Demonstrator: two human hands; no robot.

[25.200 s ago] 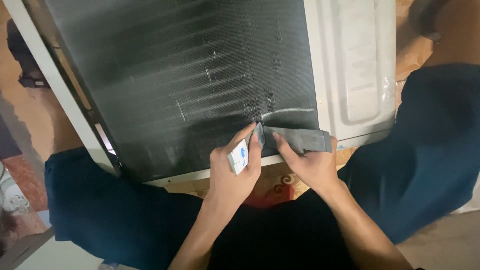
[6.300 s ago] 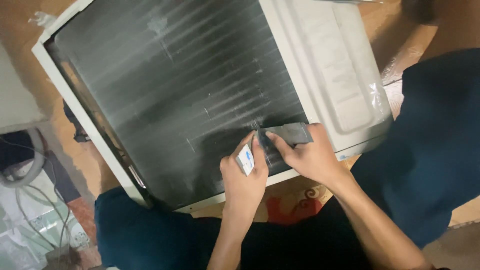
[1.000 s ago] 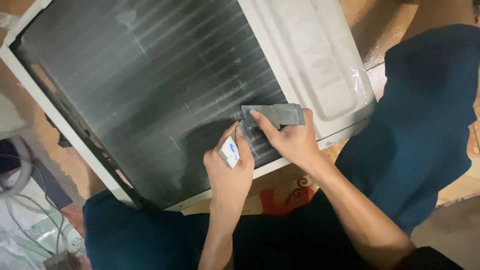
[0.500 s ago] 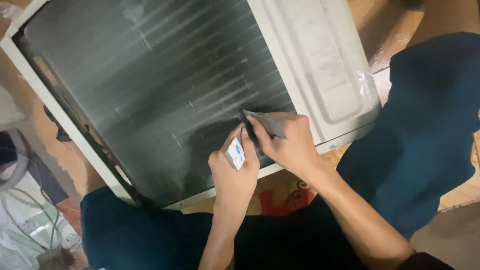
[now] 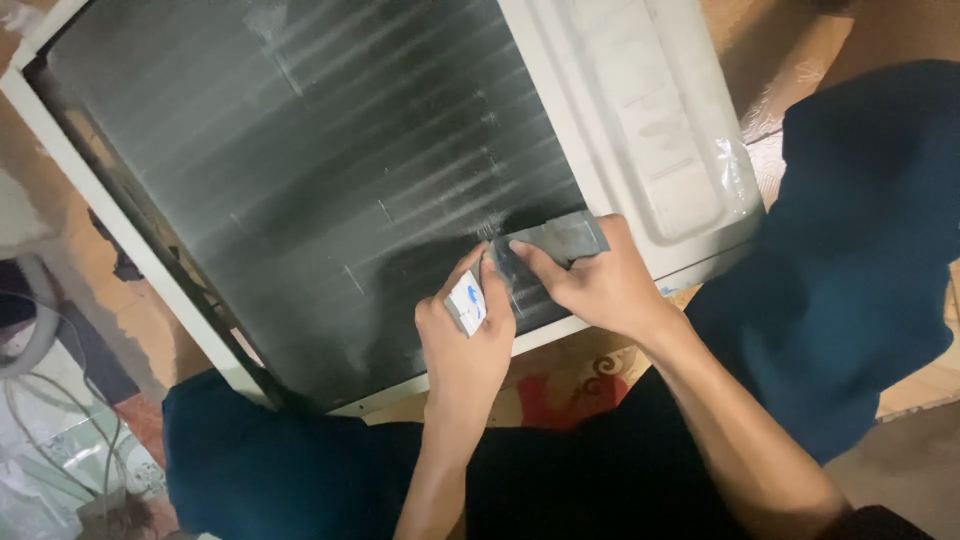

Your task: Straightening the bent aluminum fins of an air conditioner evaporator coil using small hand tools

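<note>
A big flat machine part (image 5: 330,190) leans across the person's lap. Its middle is a dark grid of very thin metal lines, and a white frame (image 5: 120,235) runs around it. On the right side sits a white cover (image 5: 650,110) with a bumpy long shape on it and a bit of clear plastic stuck at its lower edge.

The left hand (image 5: 465,335) is down near the bottom edge of the dark grid. Its fingers (image 5: 462,275) are closed around a small white packet (image 5: 467,302) with a blue mark on it. The packet is small and squarish, and it rests right against the grid.

The right hand (image 5: 600,285) is just beside the left one. Its fingers (image 5: 530,250) pinch a flat grey strip (image 5: 560,238) and press it down on the grid, close to the white cover. The strip looks like a long grey rectangle.

The person's legs in dark blue trousers (image 5: 860,250) are on both sides. A red and cream patterned mat (image 5: 560,385) peeks out below the frame. Grey hoses (image 5: 30,340) lie at the far left.
</note>
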